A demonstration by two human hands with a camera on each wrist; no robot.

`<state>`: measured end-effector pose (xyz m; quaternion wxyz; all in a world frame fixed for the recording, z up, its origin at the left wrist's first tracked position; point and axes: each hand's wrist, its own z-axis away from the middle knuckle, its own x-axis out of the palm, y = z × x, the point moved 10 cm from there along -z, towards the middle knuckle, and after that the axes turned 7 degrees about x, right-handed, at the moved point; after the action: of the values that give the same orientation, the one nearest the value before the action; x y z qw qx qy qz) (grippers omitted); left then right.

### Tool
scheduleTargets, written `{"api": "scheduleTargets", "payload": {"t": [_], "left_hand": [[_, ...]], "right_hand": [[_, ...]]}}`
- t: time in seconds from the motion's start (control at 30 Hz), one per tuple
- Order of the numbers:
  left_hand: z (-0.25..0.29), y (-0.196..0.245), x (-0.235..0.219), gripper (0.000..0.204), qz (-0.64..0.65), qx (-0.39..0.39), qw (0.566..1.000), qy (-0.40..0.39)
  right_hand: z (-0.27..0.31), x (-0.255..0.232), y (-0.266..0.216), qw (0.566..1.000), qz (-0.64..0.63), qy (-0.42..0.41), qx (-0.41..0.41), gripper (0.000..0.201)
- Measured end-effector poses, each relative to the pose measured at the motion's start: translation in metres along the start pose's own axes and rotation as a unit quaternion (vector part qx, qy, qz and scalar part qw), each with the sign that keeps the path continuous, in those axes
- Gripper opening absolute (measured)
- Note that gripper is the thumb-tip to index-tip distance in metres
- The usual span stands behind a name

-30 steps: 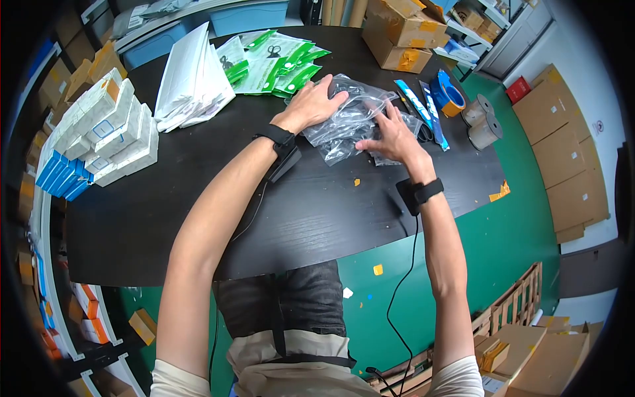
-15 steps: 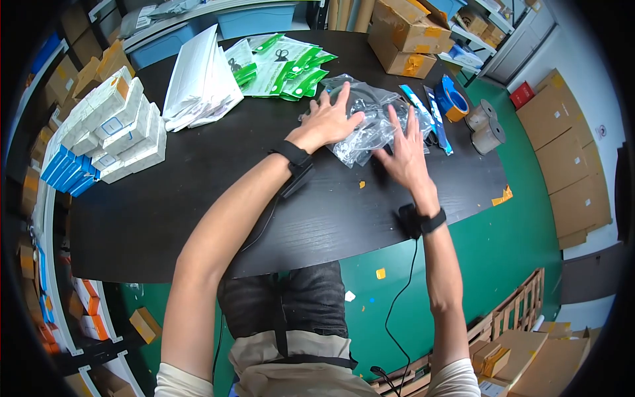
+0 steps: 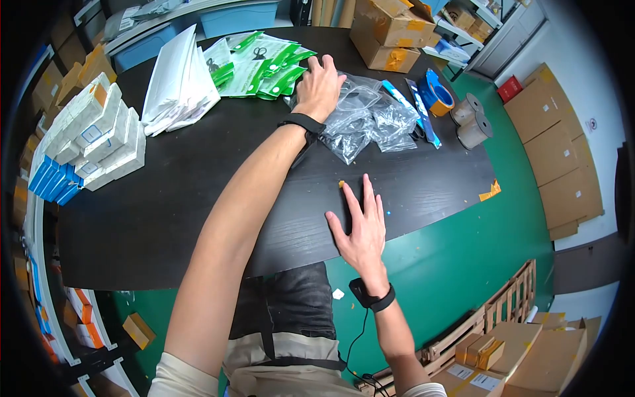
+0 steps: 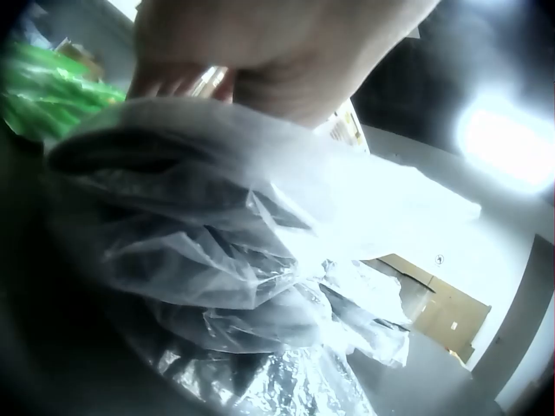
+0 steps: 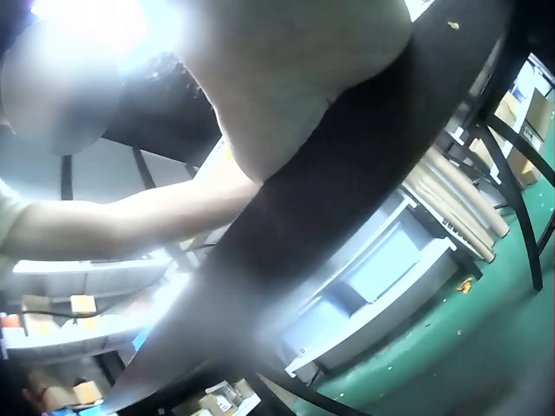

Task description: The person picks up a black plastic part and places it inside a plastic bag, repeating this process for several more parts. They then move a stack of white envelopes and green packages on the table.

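Note:
In the head view my left hand [image 3: 319, 91] is at the left edge of a crumpled pile of clear plastic bags [image 3: 370, 119], its fingers pointing away from me. Just left of it lie several green-and-white packets [image 3: 264, 66] with scissors pictured on them. The left wrist view shows the clear bags [image 4: 217, 251] close below the hand [image 4: 269, 43], covering part of its fingers. My right hand [image 3: 362, 231] is spread over the table's front edge with nothing in it. In the right wrist view this hand [image 5: 286, 78] hangs over the dark tabletop [image 5: 286, 234].
White envelopes [image 3: 175, 89] and stacked white boxes [image 3: 109, 132] stand on the left, with blue boxes [image 3: 53, 178] beside them. At the right lie blue-and-white strips [image 3: 423, 112], a tape dispenser [image 3: 436, 96] and two spools [image 3: 473, 129]. Cardboard boxes [image 3: 390, 36] sit at the back.
My right hand has left the plastic bags and drawn back toward the table's front edge. The left hand has shifted to the bags' left edge, toward the green packets.

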<state>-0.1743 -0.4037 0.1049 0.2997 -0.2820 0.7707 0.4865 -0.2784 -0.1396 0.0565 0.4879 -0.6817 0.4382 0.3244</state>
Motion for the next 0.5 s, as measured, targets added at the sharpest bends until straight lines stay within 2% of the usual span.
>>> {"api": "scheduleTargets", "payload": {"t": [0.1, 0.2, 0.23, 0.3, 0.37, 0.43, 0.47, 0.5], "left_hand": [[0.002, 0.001, -0.005, 0.051, -0.013, 0.009, 1.000, -0.004], [0.018, 0.010, -0.019, 0.050, 0.013, 0.096, 0.995, 0.034], [0.031, 0.008, -0.026, 0.050, 0.006, 0.093, 0.995, 0.031], [0.076, 0.024, -0.056, 0.053, 0.043, 0.196, 0.978, 0.050], [0.127, 0.026, -0.076, 0.055, 0.056, 0.220, 0.973, -0.030], [0.183, 0.013, -0.091, 0.056, 0.059, 0.171, 0.975, -0.131], [0.209, 0.004, -0.109, 0.056, 0.039, 0.150, 0.980, -0.126], [0.236, -0.005, -0.118, 0.056, 0.031, 0.126, 0.977, -0.167]], "right_hand": [[-0.001, 0.000, 0.003, 0.999, -0.029, 0.033, 0.027, 0.059], [0.001, -0.006, 0.004, 0.997, -0.039, 0.066, 0.030, 0.046], [0.001, -0.006, 0.005, 0.996, -0.047, 0.062, 0.031, 0.046], [0.002, -0.008, 0.006, 0.996, -0.042, 0.073, 0.032, 0.042], [0.002, -0.007, 0.003, 0.996, -0.059, 0.070, 0.024, 0.040], [0.002, -0.011, 0.002, 0.994, -0.053, 0.091, 0.023, 0.034], [0.003, -0.010, 0.001, 0.994, -0.050, 0.093, 0.021, 0.032], [0.003, -0.009, 0.000, 0.994, -0.046, 0.096, 0.019, 0.030]]}}
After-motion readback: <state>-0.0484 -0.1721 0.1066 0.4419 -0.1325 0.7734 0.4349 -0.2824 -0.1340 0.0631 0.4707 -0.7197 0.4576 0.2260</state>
